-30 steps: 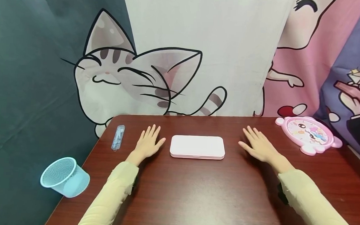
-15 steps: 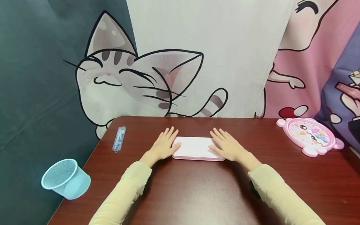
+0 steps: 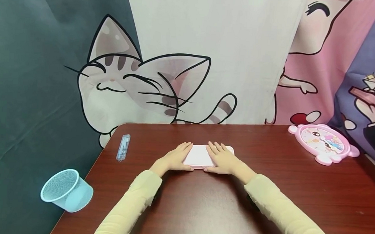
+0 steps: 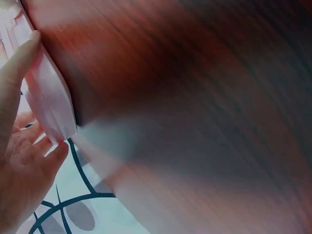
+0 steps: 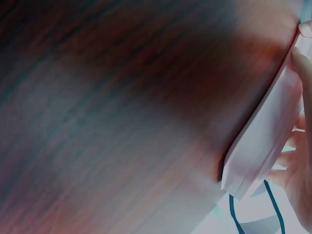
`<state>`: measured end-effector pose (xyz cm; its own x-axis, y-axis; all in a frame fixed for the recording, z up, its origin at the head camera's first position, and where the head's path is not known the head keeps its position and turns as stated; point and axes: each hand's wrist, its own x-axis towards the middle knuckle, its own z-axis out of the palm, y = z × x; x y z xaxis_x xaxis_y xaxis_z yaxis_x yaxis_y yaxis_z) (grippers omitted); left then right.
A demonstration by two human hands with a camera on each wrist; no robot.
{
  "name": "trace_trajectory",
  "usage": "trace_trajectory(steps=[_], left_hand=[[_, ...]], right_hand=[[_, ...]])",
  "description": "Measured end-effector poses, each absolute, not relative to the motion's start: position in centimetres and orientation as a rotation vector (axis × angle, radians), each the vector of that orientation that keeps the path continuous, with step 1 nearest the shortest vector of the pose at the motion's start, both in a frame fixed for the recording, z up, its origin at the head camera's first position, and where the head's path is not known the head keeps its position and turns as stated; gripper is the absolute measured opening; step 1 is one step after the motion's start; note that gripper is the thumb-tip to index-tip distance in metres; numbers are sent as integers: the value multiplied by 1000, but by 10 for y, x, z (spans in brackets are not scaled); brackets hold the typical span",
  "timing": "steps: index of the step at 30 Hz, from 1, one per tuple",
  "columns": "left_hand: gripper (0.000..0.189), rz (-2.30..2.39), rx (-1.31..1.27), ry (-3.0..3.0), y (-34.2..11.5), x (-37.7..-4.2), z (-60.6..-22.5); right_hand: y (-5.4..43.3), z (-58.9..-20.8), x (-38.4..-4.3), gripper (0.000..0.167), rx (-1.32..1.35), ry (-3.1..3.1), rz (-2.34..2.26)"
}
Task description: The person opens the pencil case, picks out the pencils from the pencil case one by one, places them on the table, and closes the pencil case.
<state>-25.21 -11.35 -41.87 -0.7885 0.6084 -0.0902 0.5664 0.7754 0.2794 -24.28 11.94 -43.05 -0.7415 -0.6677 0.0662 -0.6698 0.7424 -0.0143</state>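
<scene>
A flat, pale pink pencil case (image 3: 199, 156) lies closed on the brown table in the head view. My left hand (image 3: 172, 160) holds its left side, fingers across the lid and thumb along the front edge. Opposite it, my right hand (image 3: 225, 163) holds the right side the same way, leaving the far right corner uncovered. The two thumb tips almost meet at the front middle, over the clasp area. In the left wrist view, the thumb (image 4: 24, 53) lies against the case's front side (image 4: 51, 97). The right wrist view shows the front side (image 5: 265, 131) beside the right thumb.
A light blue mesh pen cup (image 3: 68, 190) stands at the table's left edge. Behind it lies a narrow, clear bluish case (image 3: 123, 147). A pink animal-shaped clock (image 3: 324, 142) lies at the far right. A cartoon-printed curtain (image 3: 252, 64) hangs behind the table (image 3: 189, 208).
Both hands have moved inward from the table on either side of the pencil case onto its lid. The thumbs have come down to its front edge.
</scene>
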Motion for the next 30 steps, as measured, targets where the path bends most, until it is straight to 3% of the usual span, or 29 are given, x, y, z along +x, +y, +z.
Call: trace_trajectory(steps=[15,30], left_hand=[[92,407,893,2814,-111,-250,-418],[92,420,899,2811,-110,-251,-419]], right_hand=[[103,-430,-234,48,1269,-2301,-548],[98,-430,-231,34,1336,-2118,-859]])
